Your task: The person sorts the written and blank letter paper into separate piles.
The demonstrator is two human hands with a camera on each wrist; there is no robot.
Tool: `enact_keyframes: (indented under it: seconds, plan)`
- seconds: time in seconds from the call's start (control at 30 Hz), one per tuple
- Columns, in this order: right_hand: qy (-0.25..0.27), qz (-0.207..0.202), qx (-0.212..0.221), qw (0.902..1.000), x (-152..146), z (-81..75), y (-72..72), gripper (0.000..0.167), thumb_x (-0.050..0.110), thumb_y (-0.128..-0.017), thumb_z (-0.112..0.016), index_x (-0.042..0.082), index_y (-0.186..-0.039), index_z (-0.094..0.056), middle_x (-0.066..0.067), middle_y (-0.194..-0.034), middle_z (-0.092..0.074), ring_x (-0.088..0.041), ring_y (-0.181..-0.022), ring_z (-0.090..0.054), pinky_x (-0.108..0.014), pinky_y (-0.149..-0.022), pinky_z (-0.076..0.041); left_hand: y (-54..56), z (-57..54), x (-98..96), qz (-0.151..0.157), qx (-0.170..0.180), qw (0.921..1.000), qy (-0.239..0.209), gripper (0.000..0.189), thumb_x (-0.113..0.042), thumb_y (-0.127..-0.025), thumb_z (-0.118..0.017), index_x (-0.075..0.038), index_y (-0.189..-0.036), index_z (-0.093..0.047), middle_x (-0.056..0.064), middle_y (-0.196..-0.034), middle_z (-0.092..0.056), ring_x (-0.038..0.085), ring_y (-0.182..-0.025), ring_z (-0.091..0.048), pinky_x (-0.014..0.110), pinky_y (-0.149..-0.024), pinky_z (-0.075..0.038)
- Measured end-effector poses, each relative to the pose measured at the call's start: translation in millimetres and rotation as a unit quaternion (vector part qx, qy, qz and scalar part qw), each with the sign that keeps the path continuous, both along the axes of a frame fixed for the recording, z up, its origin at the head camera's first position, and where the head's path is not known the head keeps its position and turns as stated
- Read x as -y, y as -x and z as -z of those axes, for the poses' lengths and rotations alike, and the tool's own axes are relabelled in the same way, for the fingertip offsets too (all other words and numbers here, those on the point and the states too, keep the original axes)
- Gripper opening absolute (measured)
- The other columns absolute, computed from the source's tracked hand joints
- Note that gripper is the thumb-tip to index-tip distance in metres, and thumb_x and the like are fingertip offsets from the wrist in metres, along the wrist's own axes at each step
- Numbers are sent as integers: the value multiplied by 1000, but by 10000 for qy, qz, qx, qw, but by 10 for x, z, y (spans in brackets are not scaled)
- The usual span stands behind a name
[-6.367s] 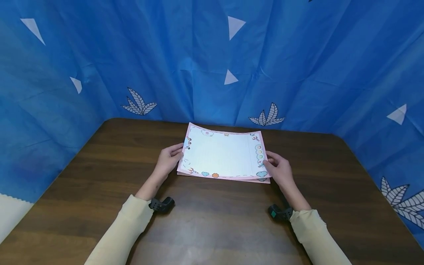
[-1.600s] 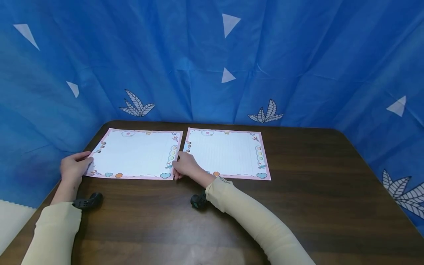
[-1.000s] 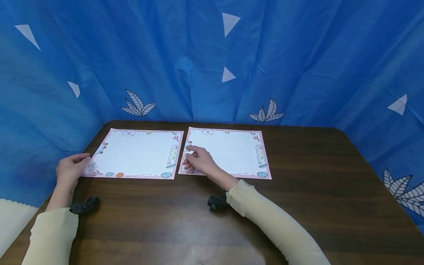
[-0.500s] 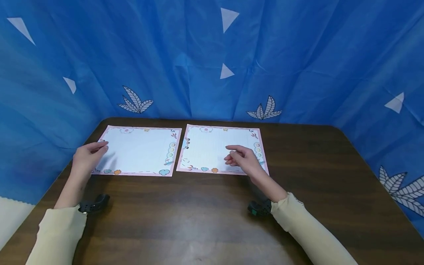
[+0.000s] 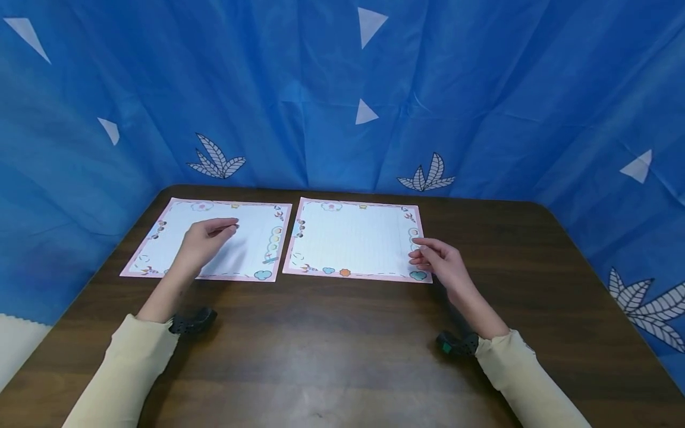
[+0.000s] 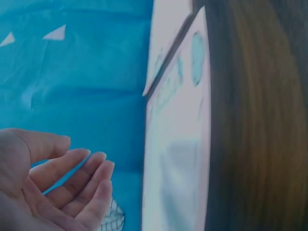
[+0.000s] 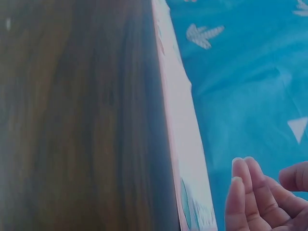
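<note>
Two white paper sheets with pink cartoon borders lie side by side at the back of the table, a narrow gap between them. Over the left sheet (image 5: 246, 238) hovers my left hand (image 5: 200, 244), its shadow falling on the paper. Loosely bent fingers with nothing between them show in the left wrist view, where the left sheet (image 6: 180, 125) also appears. My right hand (image 5: 444, 261) is at the right edge of the right sheet (image 5: 353, 238), its fingertips overlapping the border in the head view. The right wrist view shows its fingers (image 7: 260, 192) relaxed and holding nothing.
The dark brown wooden table (image 5: 332, 345) has rounded back corners. A blue curtain (image 5: 332, 89) with white triangles and leaf prints hangs right behind it. Each wrist wears a black camera band (image 5: 192, 321).
The sheets were stacked; one now lies to the left. My left hand has let go of its left edge and moved right over it. My right hand has moved from the gap to the far right edge.
</note>
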State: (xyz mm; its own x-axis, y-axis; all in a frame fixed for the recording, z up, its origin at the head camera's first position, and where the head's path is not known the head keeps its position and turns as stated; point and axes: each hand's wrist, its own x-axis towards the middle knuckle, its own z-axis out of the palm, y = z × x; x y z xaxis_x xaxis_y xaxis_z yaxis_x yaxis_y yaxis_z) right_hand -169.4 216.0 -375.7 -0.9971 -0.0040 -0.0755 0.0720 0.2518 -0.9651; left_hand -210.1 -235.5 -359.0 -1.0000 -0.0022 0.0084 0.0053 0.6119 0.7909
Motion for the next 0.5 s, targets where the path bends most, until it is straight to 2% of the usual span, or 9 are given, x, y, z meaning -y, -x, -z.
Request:
enact_keyframes:
  seconds: [0.1,0.27,0.37,0.5]
  plan:
    - [-118,133,-32,9998,-121,18,21,39,22,-100,-45,0,-131,-50,-16,-104,-63,-24,-89,-63,-26,-80,-49,-47,-52,-165,269,51,9996,-28,44,-24,-97,-51,5,-130,-51,23,-127,-53,38,-123,-41,50,-99,-34]
    - [-468,415,-78,9980,-283,85,54,41,27,-100,-45,0,-130,-51,-14,-107,-63,-23,-91,-60,-24,-77,-48,-21,35,-401,473,173,9986,-142,39,-19,-96,-52,3,-128,-54,21,-130,-51,35,-122,-43,48,-100,-33]
    - [-721,641,-24,9953,-312,113,57,41,28,-99,-45,3,-130,-52,-15,-115,-60,-26,-102,-55,-30,-86,-46,-10,108,-551,507,249,9983,-103,39,-18,-96,-53,2,-129,-54,21,-131,-50,36,-121,-43,50,-100,-33]
    - [-879,617,181,9941,-303,127,66,41,24,-100,-43,2,-134,-49,-19,-130,-50,-32,-120,-43,-47,-100,-34,-15,192,-708,529,343,9979,-158,40,-19,-96,-52,1,-131,-53,21,-133,-48,36,-123,-41,49,-101,-32]
